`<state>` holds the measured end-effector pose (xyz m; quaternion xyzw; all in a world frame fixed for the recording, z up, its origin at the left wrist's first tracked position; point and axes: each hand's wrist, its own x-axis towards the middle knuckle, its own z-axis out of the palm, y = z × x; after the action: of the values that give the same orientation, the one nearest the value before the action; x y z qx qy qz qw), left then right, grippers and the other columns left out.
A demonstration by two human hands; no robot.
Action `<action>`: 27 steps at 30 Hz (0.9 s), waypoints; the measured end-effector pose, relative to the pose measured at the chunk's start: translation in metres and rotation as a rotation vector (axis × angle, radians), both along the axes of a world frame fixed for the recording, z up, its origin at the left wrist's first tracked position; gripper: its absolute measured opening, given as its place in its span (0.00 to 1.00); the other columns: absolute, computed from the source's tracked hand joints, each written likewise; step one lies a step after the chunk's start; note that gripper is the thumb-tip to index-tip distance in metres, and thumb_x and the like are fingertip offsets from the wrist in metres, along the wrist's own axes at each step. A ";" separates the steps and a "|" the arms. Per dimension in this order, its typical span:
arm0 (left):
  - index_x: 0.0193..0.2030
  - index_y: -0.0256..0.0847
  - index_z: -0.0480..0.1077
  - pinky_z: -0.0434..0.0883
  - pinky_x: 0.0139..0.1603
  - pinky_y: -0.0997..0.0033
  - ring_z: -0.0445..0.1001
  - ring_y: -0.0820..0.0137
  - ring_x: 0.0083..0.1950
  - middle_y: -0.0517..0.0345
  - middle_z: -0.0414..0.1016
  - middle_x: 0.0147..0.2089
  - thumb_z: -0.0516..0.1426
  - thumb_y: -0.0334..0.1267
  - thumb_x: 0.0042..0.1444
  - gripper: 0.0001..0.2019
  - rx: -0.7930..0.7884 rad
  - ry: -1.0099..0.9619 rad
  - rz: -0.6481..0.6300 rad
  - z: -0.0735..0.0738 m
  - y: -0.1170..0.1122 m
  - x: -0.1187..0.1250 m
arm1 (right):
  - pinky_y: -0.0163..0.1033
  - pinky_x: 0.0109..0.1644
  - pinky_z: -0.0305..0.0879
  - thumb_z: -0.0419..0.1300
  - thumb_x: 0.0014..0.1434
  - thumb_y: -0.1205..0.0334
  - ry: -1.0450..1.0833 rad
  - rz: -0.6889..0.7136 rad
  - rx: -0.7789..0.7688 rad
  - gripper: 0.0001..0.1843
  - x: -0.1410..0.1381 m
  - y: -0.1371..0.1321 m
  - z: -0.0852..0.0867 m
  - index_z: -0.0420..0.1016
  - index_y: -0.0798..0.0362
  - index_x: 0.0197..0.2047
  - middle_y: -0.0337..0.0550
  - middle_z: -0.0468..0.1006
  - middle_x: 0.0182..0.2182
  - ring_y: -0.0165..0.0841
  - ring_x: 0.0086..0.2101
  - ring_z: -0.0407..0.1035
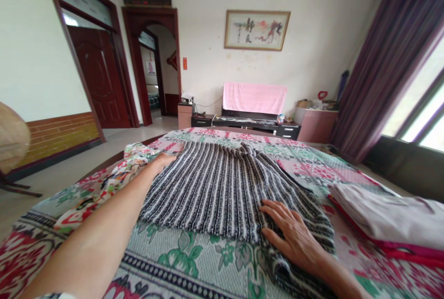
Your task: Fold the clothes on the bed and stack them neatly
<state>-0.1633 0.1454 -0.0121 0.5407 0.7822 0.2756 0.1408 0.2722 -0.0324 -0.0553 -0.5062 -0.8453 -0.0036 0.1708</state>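
Observation:
A black-and-white striped knit sweater [215, 188] lies spread on a flowered cloth [180, 255] that covers the table. My right hand [291, 232] rests on the sweater's near right part, palm down, fingers stretched out and apart. Beneath that wrist, a striped part of the garment bunches toward the near edge. My left hand [168, 162] reaches to the sweater's far left edge. Its fingers are mostly hidden there, so whether they grip the fabric does not show.
Folded clothes, light grey [391, 215] over red, are stacked at the right. A crumpled colourful printed cloth [114, 178] lies at the left. Beyond the table stand a low black cabinet [243, 125] and something draped with a pink towel [255, 98]. A purple curtain [385, 63] hangs at the right.

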 end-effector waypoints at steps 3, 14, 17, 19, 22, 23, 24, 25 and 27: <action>0.30 0.35 0.76 0.70 0.39 0.63 0.76 0.55 0.43 0.42 0.79 0.38 0.55 0.39 0.48 0.11 -0.038 0.105 0.081 -0.002 -0.001 -0.005 | 0.56 0.61 0.52 0.48 0.61 0.44 0.000 -0.001 0.004 0.25 0.000 0.000 0.000 0.65 0.41 0.58 0.43 0.61 0.62 0.42 0.60 0.54; 0.50 0.38 0.71 0.68 0.51 0.61 0.69 0.58 0.54 0.45 0.72 0.53 0.46 0.37 0.56 0.19 -0.015 0.605 -0.035 -0.009 0.001 0.018 | 0.56 0.60 0.53 0.49 0.61 0.44 -0.005 0.009 0.026 0.24 -0.001 -0.001 0.002 0.64 0.43 0.58 0.44 0.62 0.62 0.42 0.60 0.55; 0.55 0.42 0.66 0.62 0.59 0.62 0.61 0.62 0.62 0.50 0.64 0.61 0.43 0.42 0.59 0.21 0.021 0.606 -0.221 -0.017 0.008 0.025 | 0.56 0.60 0.53 0.49 0.62 0.44 -0.006 0.005 0.020 0.24 -0.002 -0.002 0.002 0.64 0.42 0.58 0.44 0.62 0.61 0.42 0.60 0.55; 0.57 0.44 0.64 0.60 0.60 0.58 0.58 0.61 0.63 0.51 0.60 0.64 0.42 0.44 0.60 0.22 -0.052 0.573 -0.288 -0.024 0.012 0.027 | 0.55 0.60 0.54 0.49 0.61 0.44 -0.003 0.007 0.016 0.24 -0.003 -0.002 0.003 0.64 0.43 0.58 0.44 0.62 0.61 0.41 0.59 0.56; 0.56 0.42 0.65 0.60 0.59 0.50 0.59 0.56 0.63 0.47 0.60 0.64 0.41 0.45 0.59 0.23 -0.129 0.548 -0.283 -0.031 0.016 0.029 | 0.55 0.59 0.54 0.49 0.61 0.44 0.002 0.013 0.016 0.24 -0.003 -0.003 0.005 0.64 0.43 0.58 0.45 0.63 0.61 0.41 0.59 0.56; 0.57 0.41 0.63 0.58 0.59 0.47 0.56 0.55 0.64 0.46 0.57 0.65 0.41 0.44 0.59 0.23 -0.130 0.550 -0.261 -0.032 0.017 0.030 | 0.55 0.59 0.55 0.49 0.61 0.44 0.003 0.014 0.017 0.24 -0.003 -0.004 0.005 0.65 0.43 0.58 0.45 0.63 0.61 0.42 0.59 0.56; 0.59 0.41 0.61 0.57 0.60 0.45 0.52 0.54 0.66 0.45 0.54 0.67 0.41 0.43 0.59 0.24 -0.125 0.556 -0.242 -0.033 0.019 0.030 | 0.55 0.59 0.55 0.49 0.61 0.44 0.003 0.015 0.017 0.24 -0.003 -0.004 0.006 0.65 0.44 0.58 0.45 0.63 0.61 0.42 0.59 0.57; 0.61 0.41 0.59 0.55 0.61 0.45 0.49 0.54 0.68 0.45 0.52 0.68 0.40 0.42 0.58 0.25 -0.120 0.563 -0.235 -0.033 0.020 0.031 | 0.55 0.59 0.55 0.49 0.61 0.44 0.003 0.016 0.016 0.24 -0.004 -0.005 0.007 0.65 0.44 0.58 0.45 0.63 0.61 0.42 0.59 0.57; 0.62 0.42 0.57 0.55 0.61 0.46 0.48 0.56 0.68 0.47 0.51 0.68 0.39 0.41 0.59 0.25 -0.124 0.577 -0.257 -0.033 0.024 0.030 | 0.54 0.59 0.54 0.49 0.61 0.44 0.001 0.017 0.012 0.25 -0.004 -0.006 0.008 0.65 0.44 0.58 0.46 0.63 0.61 0.42 0.59 0.56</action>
<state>-0.1329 0.1690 -0.0453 0.6811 0.7306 0.0427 -0.0205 0.2682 -0.0384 -0.0469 -0.4979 -0.8495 -0.0069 0.1745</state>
